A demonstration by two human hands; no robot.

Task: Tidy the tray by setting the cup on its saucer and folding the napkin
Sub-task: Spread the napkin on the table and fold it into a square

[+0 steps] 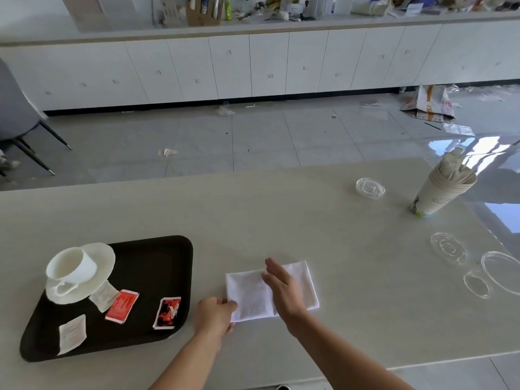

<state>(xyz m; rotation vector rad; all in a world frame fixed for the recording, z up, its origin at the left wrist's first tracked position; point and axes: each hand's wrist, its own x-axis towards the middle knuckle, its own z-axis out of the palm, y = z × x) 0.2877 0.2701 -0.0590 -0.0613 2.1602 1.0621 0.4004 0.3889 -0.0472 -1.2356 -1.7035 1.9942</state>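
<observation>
No legible text anywhere: the print on the sachets and on the paper cups is too blurred to read. Matte black plastic tray with rounded corners (157,266) sits at the left on the pale beige smooth-topped table (281,209). Glossy white ceramic cup (71,267) sits on the round white saucer (102,256) in the tray's far-left corner, handle toward the camera. Also on the tray: a red foil sachet (122,306), a red/black/white sachet (167,313) and two white paper sachets, one (103,295) tucked partly under the saucer's edge, the other (72,334) near the front edge. Task item, the white cloth-like napkin (301,280), is off the tray, flat on the table just to its right; it is a folded rectangle with visible layered edges and slight creasing. Left hand (216,313) pinches the napkin's near-left corner between thumb and curled fingers. Right hand (281,282) is palm-down across the napkin's middle, fingers straight and together, gripping nothing. Far right: a stack of off-white paper cups (441,190) with green print at the base and wooden sticks inside, and four clear round plastic lids, at (370,188), (448,247), (477,283) and (501,270).
</observation>
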